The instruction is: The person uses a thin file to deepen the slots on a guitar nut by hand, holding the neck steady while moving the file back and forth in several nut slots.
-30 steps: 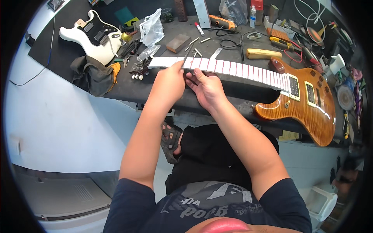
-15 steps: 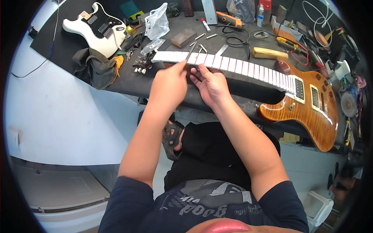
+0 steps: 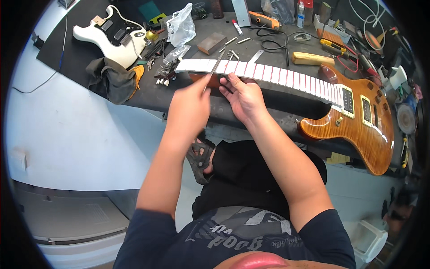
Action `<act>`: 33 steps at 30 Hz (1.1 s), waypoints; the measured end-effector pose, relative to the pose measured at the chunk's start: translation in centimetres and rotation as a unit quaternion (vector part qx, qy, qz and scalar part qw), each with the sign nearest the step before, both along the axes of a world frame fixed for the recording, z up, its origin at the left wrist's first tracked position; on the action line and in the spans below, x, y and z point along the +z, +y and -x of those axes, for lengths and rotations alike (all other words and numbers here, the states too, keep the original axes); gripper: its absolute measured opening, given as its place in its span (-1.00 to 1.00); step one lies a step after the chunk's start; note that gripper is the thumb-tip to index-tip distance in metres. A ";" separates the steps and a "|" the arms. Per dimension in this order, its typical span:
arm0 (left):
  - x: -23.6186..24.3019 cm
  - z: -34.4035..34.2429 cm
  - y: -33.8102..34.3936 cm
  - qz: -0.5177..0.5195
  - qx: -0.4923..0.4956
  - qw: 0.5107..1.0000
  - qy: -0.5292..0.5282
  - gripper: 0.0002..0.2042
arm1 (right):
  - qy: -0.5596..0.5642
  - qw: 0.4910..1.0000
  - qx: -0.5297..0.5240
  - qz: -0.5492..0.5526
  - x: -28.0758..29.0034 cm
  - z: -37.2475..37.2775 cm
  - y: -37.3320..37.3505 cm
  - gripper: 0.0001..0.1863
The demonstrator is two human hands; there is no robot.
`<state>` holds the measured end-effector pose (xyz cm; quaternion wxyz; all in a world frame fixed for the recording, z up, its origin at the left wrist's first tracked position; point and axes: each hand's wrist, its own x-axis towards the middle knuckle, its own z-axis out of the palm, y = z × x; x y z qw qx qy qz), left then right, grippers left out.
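An amber electric guitar (image 3: 358, 127) lies along the bench, its fretboard (image 3: 282, 78) covered in white strips with thin reddish lines between them. My left hand (image 3: 190, 107) is closed on a slim metal file (image 3: 217, 66), slightly blurred, which crosses the fretboard at a slant near the headstock end. Just to its right, my right hand (image 3: 244, 101) has its thumb at the near edge of the neck and its curled fingers gripping from below. The headstock tuners (image 3: 162, 80) sit at the neck's left end.
On the dark bench (image 3: 60, 54) are a white guitar body (image 3: 98, 42), crumpled cloth (image 3: 107, 80), plastic bag (image 3: 181, 24), small block (image 3: 211, 43), several metal pins (image 3: 243, 40), wooden-handled tool (image 3: 312, 58), orange power tool (image 3: 264, 20), cables and pliers (image 3: 332, 49).
My left hand has drawn down and toward me with the file, sliding it back across the fretboard. My right hand stays at the neck; the view has shifted slightly.
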<state>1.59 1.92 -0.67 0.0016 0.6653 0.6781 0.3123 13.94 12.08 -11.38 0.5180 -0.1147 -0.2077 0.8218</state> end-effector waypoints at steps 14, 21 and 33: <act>0.3 0.7 -0.4 0.060 -0.003 0.996 -0.058 -0.61 | -0.003 1.000 -0.002 -0.013 0.4 0.0 0.0 -0.74; 0.3 -0.2 -0.5 0.081 0.027 0.995 -0.052 -0.61 | -0.014 1.000 -0.007 -0.005 0.2 0.3 0.2 -0.77; -2.7 0.2 -5.0 0.032 -0.005 0.996 -0.080 -0.59 | -0.028 0.999 -0.016 -0.006 -0.2 0.0 0.1 -0.79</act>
